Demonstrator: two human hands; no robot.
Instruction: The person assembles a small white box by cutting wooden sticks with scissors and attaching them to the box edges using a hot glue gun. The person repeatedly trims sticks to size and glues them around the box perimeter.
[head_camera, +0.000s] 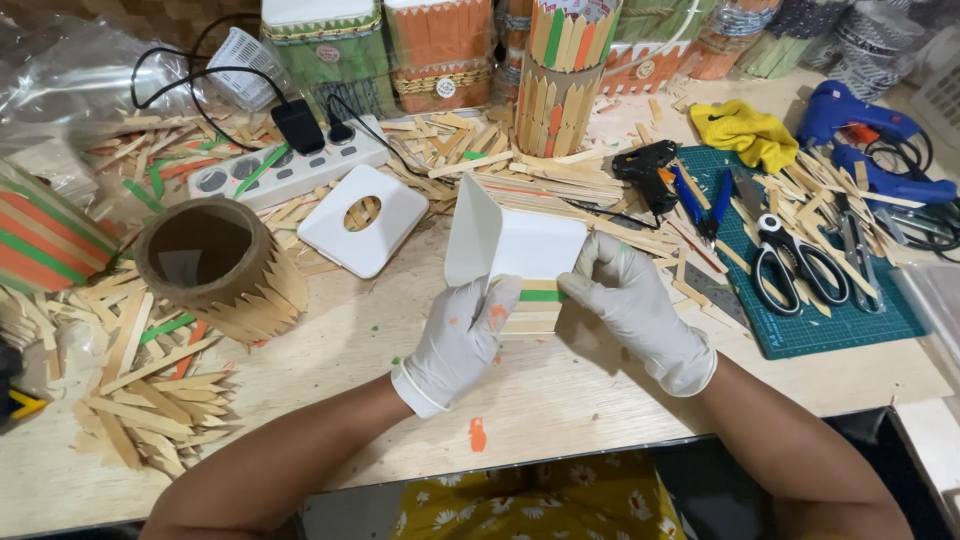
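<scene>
Both my hands wear white gloves and hold a white square plastic container (510, 245) tilted over the wooden table, its open mouth facing up and left. My left hand (462, 338) grips its lower left side, thumb on the flat wooden sticks (532, 305) stuck to the near face. One of those sticks is green. My right hand (632, 305) holds the right edge of the same container, fingers pressing on the sticks.
A white square lid (362, 220) and a power strip (285, 165) lie to the left. A cardboard tube clad in sticks (215, 265) lies further left. Scissors (790, 265), pliers and a black glue gun (648, 170) rest by the green cutting mat (850, 325). Loose sticks litter the table.
</scene>
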